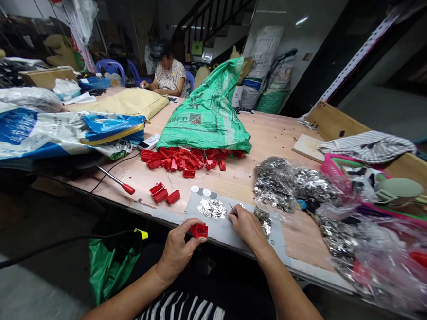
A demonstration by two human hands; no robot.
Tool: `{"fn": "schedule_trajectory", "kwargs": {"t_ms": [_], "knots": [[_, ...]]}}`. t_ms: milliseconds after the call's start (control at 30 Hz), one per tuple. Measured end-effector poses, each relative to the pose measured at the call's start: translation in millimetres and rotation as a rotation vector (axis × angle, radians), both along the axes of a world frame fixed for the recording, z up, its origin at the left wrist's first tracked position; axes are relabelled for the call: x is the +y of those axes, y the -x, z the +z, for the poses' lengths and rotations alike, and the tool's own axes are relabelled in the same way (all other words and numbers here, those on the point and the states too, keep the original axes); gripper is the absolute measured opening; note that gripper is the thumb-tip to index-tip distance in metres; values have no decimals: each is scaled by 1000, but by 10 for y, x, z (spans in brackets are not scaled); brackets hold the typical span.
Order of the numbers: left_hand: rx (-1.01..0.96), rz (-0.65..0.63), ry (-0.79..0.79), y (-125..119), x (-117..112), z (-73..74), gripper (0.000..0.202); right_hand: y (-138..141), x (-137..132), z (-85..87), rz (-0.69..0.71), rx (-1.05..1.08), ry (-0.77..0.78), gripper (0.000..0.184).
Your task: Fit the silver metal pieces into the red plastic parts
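My left hand (178, 247) is closed around a small red plastic part (199, 230) at the near table edge. My right hand (246, 226) rests on a grey mat (226, 229), fingers pinched on a tiny silvery metal piece (232, 207). A small heap of shiny metal bits (212, 208) lies on the mat just ahead of both hands. Three loose red parts (164, 194) sit to the left of the mat. Further back, a pile of red parts (187, 159) spills from a green woven sack (209, 116).
Clear bags of metal bits (288, 182) lie to the right, with a pink basket (344, 169) and more plastic bags beyond. A red-handled screwdriver (119, 181) and blue-white sacks (54, 129) lie left. Another person (168, 74) sits at the far end. A green bag (109, 269) hangs below the table.
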State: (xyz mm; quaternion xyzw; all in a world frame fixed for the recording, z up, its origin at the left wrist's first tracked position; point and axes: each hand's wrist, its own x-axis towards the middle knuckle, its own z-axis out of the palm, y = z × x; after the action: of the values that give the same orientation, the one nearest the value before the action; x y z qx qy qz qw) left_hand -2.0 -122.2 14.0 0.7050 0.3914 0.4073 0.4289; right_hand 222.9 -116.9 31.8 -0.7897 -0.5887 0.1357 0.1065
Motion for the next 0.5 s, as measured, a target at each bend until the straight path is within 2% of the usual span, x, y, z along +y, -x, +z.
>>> {"fn": "schedule_trajectory", "kwargs": {"t_ms": [200, 367, 433, 500], "knots": [[-91, -23, 111, -53, 37, -1, 33, -82, -20, 3, 23, 104, -47, 11], [-170, -33, 120, -91, 82, 43, 37, -115, -57, 22, -19, 195, -133, 14], [-188, -46, 140, -104, 91, 46, 39, -61, -93, 30, -13, 345, -180, 13], [-184, -50, 144, -115, 92, 42, 40, 37, -142, 39, 35, 598, -199, 16]]}}
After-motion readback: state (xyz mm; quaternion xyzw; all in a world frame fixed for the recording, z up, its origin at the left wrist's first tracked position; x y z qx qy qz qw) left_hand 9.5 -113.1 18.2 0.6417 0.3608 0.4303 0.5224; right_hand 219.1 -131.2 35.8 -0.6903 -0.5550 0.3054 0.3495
